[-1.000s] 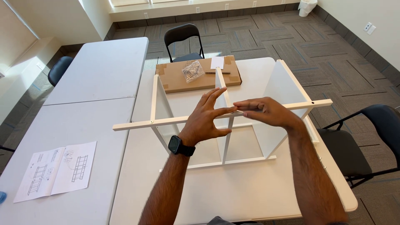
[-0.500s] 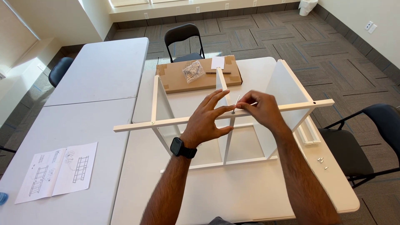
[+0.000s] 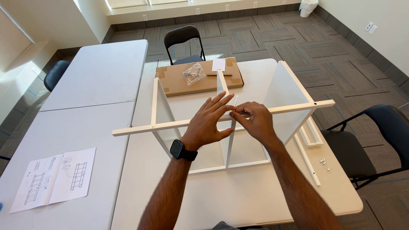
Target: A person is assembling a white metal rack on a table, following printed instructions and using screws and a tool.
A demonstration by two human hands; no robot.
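2 hands meet at the white rail: the left hand lies flat with fingers spread wide, the right hand pinches something small there.

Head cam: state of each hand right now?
Left hand: open, fingers spread, resting on the white rail.
Right hand: fingertips pinched at the rail; what they grip cannot be told.

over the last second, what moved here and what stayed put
The right hand drew in leftward along the long white rail until its fingertips met those of the left hand, pinching at something too small to make out. The left hand stayed spread on the rail by the middle upright. The white shelf frame, cardboard box, hardware bag and instruction sheet did not move.
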